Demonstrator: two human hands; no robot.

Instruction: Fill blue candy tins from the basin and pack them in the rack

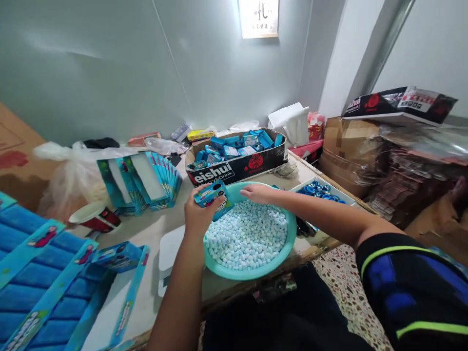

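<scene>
My left hand (199,214) is wrapped round a small blue printed box (213,195), held tilted over the left rim of a turquoise basin (248,276). Inside the basin lies a heap of small white and pale-blue pellets (248,234). Over the basin's far side is my right hand (256,193), its fingers curled together; whatever they hold, if anything, is hidden. Behind the basin stands a black cardboard tray (237,168) heaped with small blue boxes (234,146).
Folded blue display cartons (157,183) stand at left, near a paper cup (97,217). Display boxes packed with blue boxes (40,273) fill the left front. A white tray of blue ring-like caps (321,190) lies right of the basin. Cardboard boxes (347,146) are stacked farther right.
</scene>
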